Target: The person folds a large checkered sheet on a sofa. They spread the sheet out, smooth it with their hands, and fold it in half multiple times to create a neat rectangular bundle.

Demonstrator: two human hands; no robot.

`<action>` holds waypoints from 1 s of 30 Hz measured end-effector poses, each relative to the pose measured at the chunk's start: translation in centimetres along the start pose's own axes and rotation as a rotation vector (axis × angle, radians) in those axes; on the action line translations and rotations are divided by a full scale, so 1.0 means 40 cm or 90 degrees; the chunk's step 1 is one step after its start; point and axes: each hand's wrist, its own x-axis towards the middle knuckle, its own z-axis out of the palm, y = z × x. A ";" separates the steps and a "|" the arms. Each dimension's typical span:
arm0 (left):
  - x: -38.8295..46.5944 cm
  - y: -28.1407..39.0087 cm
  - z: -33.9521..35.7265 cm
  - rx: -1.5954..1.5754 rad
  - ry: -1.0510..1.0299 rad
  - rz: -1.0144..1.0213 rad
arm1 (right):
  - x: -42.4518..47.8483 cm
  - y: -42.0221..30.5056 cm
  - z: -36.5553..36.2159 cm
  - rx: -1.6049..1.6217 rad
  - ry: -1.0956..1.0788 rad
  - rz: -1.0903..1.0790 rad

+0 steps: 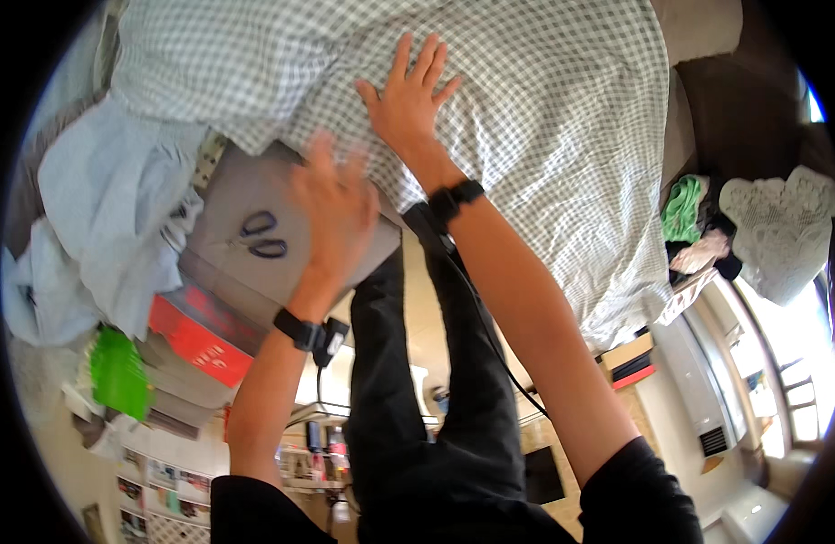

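Note:
A gray-and-white checked cloth [540,102] with wrinkles spreads over the upper middle. My right hand [411,102] rests palm down on it, fingers spread, holding nothing. Lower and to the left, my left hand [336,204] is blurred by motion, with fingers apart and nothing seen in it; it is over the boundary between the cloth and a gray cushioned surface [220,272]. Left of that hand, scissors with dark blue handle loops [268,249] lie on the gray surface. Their blades are hard to make out. Each wrist wears a black band, with a black cable nearby.
Pale blue fabric [111,183] is heaped at the left, above a red box or bag [203,347] and a green plastic bag [122,374]. At the right are a green cloth [683,207] and white lace fabric [774,224]. My legs in black trousers [383,340] stand below the cloth.

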 end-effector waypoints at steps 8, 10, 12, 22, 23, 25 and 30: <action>-0.117 0.013 0.151 -0.181 -0.085 -0.195 | -0.168 0.420 -0.257 -0.066 -0.172 -0.185; -0.076 0.024 0.179 -0.249 0.006 -0.339 | -0.098 0.560 -0.329 -0.161 -0.027 -0.219; -0.059 0.045 0.193 -0.351 0.092 -0.492 | 0.003 0.585 -0.423 -0.258 0.094 -0.247; -0.028 0.038 0.193 -0.605 0.062 -0.608 | 0.342 0.536 -0.507 -0.160 0.219 -0.091; -0.032 0.041 0.197 -0.595 0.050 -0.587 | 0.340 0.527 -0.505 -0.181 0.211 -0.104; -0.006 0.114 0.178 -0.538 0.087 -0.591 | 0.332 0.519 -0.505 -0.161 0.156 -0.107; 0.037 0.174 0.209 -0.368 0.220 -0.426 | 0.277 0.483 -0.507 -0.025 -0.007 -0.081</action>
